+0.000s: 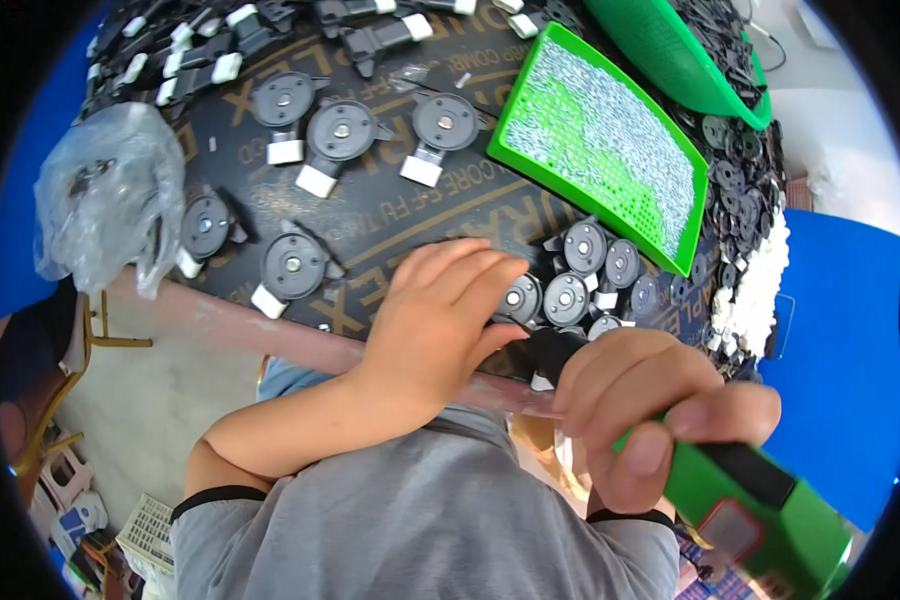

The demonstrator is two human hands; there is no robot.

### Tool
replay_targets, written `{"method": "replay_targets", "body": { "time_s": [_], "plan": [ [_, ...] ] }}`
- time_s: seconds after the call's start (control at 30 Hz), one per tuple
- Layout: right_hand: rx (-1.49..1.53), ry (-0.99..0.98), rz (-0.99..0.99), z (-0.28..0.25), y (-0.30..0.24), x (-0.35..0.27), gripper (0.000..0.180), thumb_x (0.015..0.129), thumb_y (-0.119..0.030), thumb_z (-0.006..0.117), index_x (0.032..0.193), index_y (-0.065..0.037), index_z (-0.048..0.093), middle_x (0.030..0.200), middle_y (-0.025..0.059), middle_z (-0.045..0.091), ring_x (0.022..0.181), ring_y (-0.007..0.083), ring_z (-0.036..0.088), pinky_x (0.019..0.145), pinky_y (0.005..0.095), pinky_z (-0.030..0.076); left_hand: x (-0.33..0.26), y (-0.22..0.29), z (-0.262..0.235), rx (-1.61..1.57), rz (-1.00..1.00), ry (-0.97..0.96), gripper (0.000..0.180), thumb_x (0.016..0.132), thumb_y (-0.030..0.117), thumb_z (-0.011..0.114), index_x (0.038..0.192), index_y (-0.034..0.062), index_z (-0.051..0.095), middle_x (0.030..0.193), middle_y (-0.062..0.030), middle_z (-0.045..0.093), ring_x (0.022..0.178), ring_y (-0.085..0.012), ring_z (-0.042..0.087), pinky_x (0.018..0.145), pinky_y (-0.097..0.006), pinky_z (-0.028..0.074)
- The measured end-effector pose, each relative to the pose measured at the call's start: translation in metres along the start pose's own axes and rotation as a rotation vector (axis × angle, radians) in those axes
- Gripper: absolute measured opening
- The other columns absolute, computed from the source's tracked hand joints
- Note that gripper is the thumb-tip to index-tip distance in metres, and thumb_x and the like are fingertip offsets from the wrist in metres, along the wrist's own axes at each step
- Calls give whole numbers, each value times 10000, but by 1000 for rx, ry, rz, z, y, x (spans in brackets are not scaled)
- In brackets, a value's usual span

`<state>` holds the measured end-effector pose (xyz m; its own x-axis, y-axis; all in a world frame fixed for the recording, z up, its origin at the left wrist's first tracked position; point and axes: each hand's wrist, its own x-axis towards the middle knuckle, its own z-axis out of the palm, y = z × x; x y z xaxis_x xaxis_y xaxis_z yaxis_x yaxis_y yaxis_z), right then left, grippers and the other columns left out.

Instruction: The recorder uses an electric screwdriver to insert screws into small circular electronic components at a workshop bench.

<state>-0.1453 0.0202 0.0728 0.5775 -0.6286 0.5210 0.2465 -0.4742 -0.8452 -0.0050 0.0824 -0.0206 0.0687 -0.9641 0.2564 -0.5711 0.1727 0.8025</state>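
Close to the table's front edge, my left hand [440, 315] is closed on a dark grey round plastic part [521, 298], its fingertips over the far side and its thumb nearer me. A green power screwdriver [750, 500] with a black nose [553, 348] is gripped in my right hand [640, 400]. The nose points left, toward the part; whether its tip touches a screw is hidden. Just right of my left fingers sit several similar round parts [567, 299], grouped closely, some with white tabs.
Beyond my hands lies a green tray [498, 143] of small silver screws. A green basket [660, 45] of black pieces stands behind it. White pieces [755, 290] are heaped at right. More round parts [341, 131] lie ahead, and a clear plastic bag [110, 190] is at left.
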Motion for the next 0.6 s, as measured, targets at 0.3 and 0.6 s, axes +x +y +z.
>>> {"method": "replay_targets", "body": {
  "time_s": [0.3, 0.6],
  "plan": [
    [202, -83, -200, -55, -17, 19, 292, 966, -122, 629, 1176, -74, 431, 697, 73, 570, 507, 203, 566, 450, 339, 488, -6, 8, -26, 142, 91, 1, 768, 731, 237, 792, 1412, 21, 508, 1445, -141, 505, 1315, -332, 473, 1083, -478, 383],
    [-144, 635, -150, -100, 19, 35, 232, 986, -114, 528, 1189, -61, 429, 627, 64, 492, 473, 174, 491, 475, 338, 462, -29, 0, -125, 953, -36, -232, 572, 803, 63, 692, 1365, 107, 595, 1421, -37, 574, 1457, -368, 351, 1188, -588, 200]
  ]
}}
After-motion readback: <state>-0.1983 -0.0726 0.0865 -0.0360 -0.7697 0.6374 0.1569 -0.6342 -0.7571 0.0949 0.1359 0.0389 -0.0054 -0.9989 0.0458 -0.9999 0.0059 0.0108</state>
